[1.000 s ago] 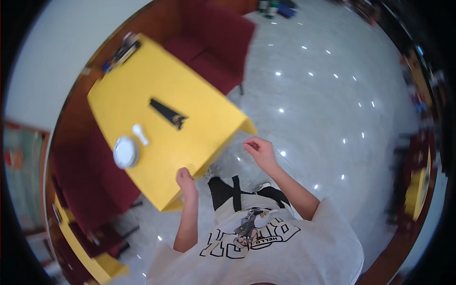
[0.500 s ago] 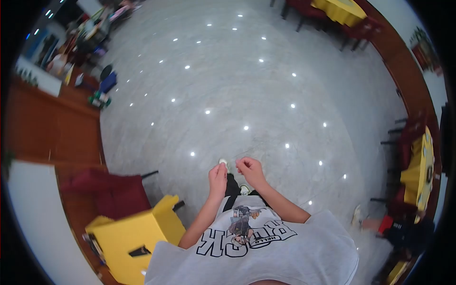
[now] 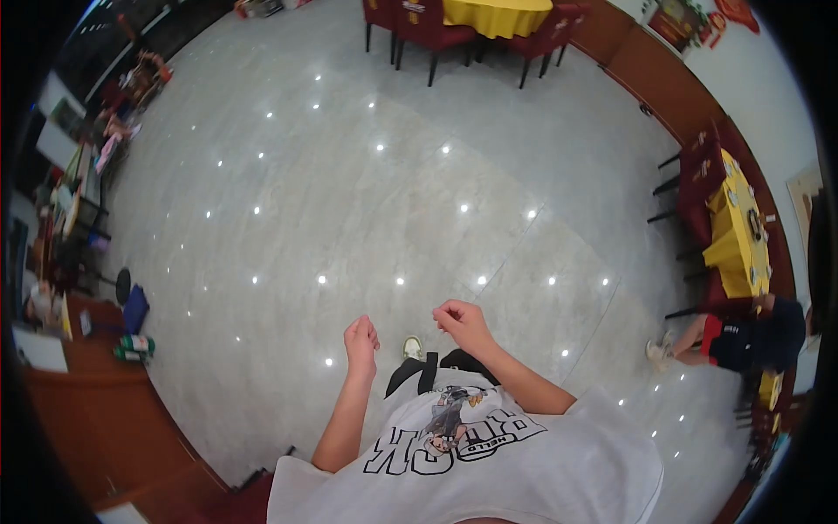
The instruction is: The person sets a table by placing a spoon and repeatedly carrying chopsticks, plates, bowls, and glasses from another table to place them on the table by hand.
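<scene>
My left hand point(image 3: 361, 342) is raised over the tiled floor point(image 3: 367, 227), its fingers curled in with nothing visible in them. To its right, my right hand point(image 3: 461, 324) is also closed, fingertips bent toward the palm, and no object shows in it. The two hands are apart and touch nothing. Below and between them one of my shoes point(image 3: 413, 348) stands on the floor. My printed T-shirt point(image 3: 515, 472) fills the bottom of the view.
A round table with a yellow cloth point(image 3: 497, 16) and dark red chairs point(image 3: 434, 37) stand at the top. At the right are another yellow-covered table point(image 3: 731, 229) and a person point(image 3: 755, 338). Green bottles point(image 3: 135, 348) stand at the left beside a wooden partition point(image 3: 96, 428).
The view has swung right, away from the yellow table with the black item and white dishes. My hands, close together half a second ago, have moved apart.
</scene>
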`<state>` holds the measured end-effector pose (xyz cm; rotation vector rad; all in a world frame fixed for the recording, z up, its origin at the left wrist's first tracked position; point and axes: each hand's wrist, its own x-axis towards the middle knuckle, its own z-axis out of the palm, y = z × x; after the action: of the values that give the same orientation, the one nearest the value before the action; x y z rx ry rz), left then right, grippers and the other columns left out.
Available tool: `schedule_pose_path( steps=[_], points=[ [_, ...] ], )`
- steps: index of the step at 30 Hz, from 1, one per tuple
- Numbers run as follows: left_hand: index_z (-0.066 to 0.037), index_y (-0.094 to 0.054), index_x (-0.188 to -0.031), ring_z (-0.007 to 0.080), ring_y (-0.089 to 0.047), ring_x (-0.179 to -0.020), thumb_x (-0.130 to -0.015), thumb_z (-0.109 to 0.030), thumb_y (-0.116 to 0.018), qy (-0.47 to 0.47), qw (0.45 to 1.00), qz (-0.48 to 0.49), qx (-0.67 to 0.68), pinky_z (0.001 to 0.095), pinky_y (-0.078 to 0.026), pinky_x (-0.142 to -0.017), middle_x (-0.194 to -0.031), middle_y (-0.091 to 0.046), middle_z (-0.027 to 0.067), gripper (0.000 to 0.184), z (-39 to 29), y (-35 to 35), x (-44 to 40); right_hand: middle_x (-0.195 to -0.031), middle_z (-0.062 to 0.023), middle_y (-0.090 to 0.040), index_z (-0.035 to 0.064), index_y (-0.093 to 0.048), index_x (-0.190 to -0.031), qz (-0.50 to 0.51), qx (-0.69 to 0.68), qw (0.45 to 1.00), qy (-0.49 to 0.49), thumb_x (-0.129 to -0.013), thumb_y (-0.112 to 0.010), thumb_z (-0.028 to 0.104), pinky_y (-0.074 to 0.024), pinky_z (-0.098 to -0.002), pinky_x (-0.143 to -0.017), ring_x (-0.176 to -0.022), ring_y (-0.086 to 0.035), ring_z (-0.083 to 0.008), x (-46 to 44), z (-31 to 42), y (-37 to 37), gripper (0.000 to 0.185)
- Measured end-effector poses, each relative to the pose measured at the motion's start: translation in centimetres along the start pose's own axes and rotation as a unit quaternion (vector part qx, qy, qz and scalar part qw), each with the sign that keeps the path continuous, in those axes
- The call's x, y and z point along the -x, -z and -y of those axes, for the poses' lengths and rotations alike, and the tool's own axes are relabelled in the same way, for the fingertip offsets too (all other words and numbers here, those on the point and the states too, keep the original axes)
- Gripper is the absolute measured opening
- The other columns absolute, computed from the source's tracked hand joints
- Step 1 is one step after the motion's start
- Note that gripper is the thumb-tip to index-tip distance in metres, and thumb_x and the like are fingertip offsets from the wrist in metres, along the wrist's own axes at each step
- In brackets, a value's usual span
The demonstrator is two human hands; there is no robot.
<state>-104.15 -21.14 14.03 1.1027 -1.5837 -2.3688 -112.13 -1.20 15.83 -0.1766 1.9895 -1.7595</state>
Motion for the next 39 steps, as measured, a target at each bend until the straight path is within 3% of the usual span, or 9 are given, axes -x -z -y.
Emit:
schedule_pose_path(
  steps=[12, 14, 16, 18, 19, 26, 30, 33, 39],
  points=[
    [-0.015, -0.043, -0.063, 0.004, -0.029, -0.045, -0.091, -0.028, -0.048, 0.044, 0.941, 0.251, -0.222, 0.0216, -0.023, -0.041, -0.054, -0.033, -0.0073, 0.031, -3.1, -21.6, -17.9, -0.063, -0.0024, -0.058, 0.0011, -0.06, -0.075, -0.169, -0.189, 0.965, -0.069, -0.085, -0.059, 0.013, -0.0408, -0.0198, -0.049, -0.055, -0.052, -0.0068, -16.1, -0.8, 13.7, 0.015],
    [-0.014, -0.044, -0.063, 0.0036, -0.03, -0.046, -0.092, -0.028, -0.047, 0.148, 0.942, 0.271, -0.13, 0.0216, -0.023, -0.041, -0.054, -0.035, -0.0077, 0.032, -4.0, -25.8, -20.1, -0.063, -0.002, -0.057, 0.001, -0.06, -0.075, -0.174, -0.206, 0.96, -0.081, -0.084, -0.059, 0.015, -0.0403, -0.0203, -0.05, -0.055, -0.051, -0.0067, -19.8, -0.1, 15.9, 0.017],
    [-0.014, -0.045, -0.063, 0.0033, -0.031, -0.046, -0.092, -0.029, -0.048, 0.194, 0.939, 0.266, -0.096, 0.0216, -0.023, -0.041, -0.054, -0.036, -0.0082, 0.032, -7.3, -30.3, -23.3, -0.062, -0.0016, -0.057, 0.0008, -0.06, -0.075, -0.179, -0.225, 0.954, -0.087, -0.084, -0.059, 0.017, -0.0398, -0.0208, -0.05, -0.055, -0.051, -0.0066, -25.5, 2.1, 18.9, 0.019],
    [-0.014, -0.044, -0.063, 0.0033, -0.03, -0.045, -0.092, -0.028, -0.048, 0.046, 0.959, 0.205, -0.189, 0.0217, -0.022, -0.041, -0.054, -0.036, -0.0079, 0.032, -9.6, -32.7, -25.3, -0.062, -0.0021, -0.057, 0.0007, -0.06, -0.075, -0.177, -0.2, 0.96, -0.076, -0.084, -0.059, 0.017, -0.0394, -0.0211, -0.05, -0.055, -0.05, -0.0071, -29.7, 3.4, 21.1, 0.019],
    [-0.014, -0.044, -0.063, 0.0031, -0.028, -0.044, -0.092, -0.027, -0.048, 0.035, 0.964, 0.205, -0.168, 0.021, -0.02, -0.04, -0.054, -0.035, -0.0081, 0.032, -11.4, -34.2, -27.0, -0.062, -0.0021, -0.057, 0.0014, -0.061, -0.076, -0.15, -0.204, 0.966, -0.05, -0.084, -0.059, 0.018, -0.0396, -0.0213, -0.05, -0.054, -0.05, -0.0073, -32.4, 4.1, 22.5, 0.019],
    [-0.016, -0.039, -0.062, 0.0028, -0.025, -0.042, -0.092, -0.027, -0.047, 0.052, 0.981, 0.165, -0.083, 0.0212, -0.018, -0.038, -0.052, -0.029, -0.0085, 0.033, -16.6, -40.9, -38.0, -0.066, -0.0012, -0.058, 0.0037, -0.061, -0.077, -0.083, -0.21, 0.973, -0.049, -0.084, -0.056, 0.014, -0.0418, -0.0215, -0.053, -0.058, -0.052, -0.0077, -46.9, 11.3, 28.0, 0.013],
    [-0.016, -0.032, -0.059, 0.0059, -0.021, -0.04, -0.091, -0.026, -0.046, 0.173, 0.977, 0.12, -0.018, 0.0234, -0.017, -0.037, -0.051, -0.024, -0.0065, 0.036, -15.3, -43.8, -44.3, -0.066, -0.0003, -0.058, 0.0048, -0.061, -0.079, -0.051, -0.226, 0.972, -0.05, -0.085, -0.055, 0.012, -0.0417, -0.0212, -0.053, -0.058, -0.052, -0.0073, -54.2, 11.0, 28.8, 0.011],
    [-0.016, -0.032, -0.059, 0.0062, -0.021, -0.04, -0.091, -0.027, -0.045, 0.183, 0.975, 0.129, -0.001, 0.0238, -0.017, -0.037, -0.05, -0.024, -0.0064, 0.036, -16.9, -46.8, -51.8, -0.067, 0.0005, -0.058, 0.0059, -0.061, -0.082, -0.038, -0.223, 0.969, -0.102, -0.085, -0.059, 0.017, -0.0416, -0.0195, -0.052, -0.057, -0.052, -0.0059, -60.4, 10.9, 29.8, 0.012],
    [-0.015, -0.033, -0.06, 0.006, -0.022, -0.041, -0.091, -0.027, -0.044, 0.079, 0.989, 0.119, -0.045, 0.0235, -0.019, -0.038, -0.05, -0.024, -0.0062, 0.036, -24.7, -55.7, -67.0, -0.072, 0.0007, -0.059, 0.007, -0.061, -0.087, -0.061, -0.158, 0.977, -0.128, -0.084, -0.059, 0.017, -0.042, -0.0206, -0.055, -0.062, -0.053, -0.0063, -72.5, 16.2, 35.7, 0.01]
  ],
)
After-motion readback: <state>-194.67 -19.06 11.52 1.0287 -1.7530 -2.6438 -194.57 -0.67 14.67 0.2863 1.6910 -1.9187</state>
